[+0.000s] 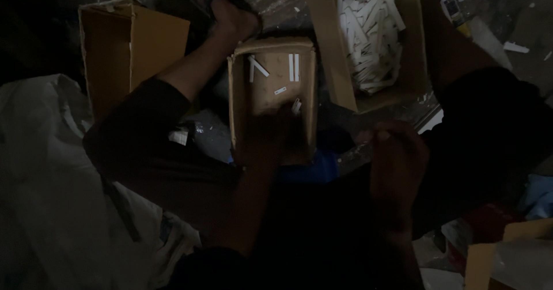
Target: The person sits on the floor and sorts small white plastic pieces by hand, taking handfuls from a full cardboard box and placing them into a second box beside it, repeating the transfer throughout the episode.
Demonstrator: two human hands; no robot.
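Observation:
A small open cardboard box (242, 94) stands on the floor between my legs, with a few white strips (294, 67) lying on its bottom. My left hand (271, 134) reaches into the box from the near side. A short white piece (296, 106) shows at its fingertips. My right hand (394, 154) hovers to the right of the box, outside it, with its fingers curled in. I see nothing in it, though the scene is very dark.
A larger cardboard box (328, 54) at the back right holds several white strips (371, 33). An empty brown box (129, 42) stands at the back left. A pale sack (40, 169) lies on the left. My bare foot (233, 16) rests behind the small box.

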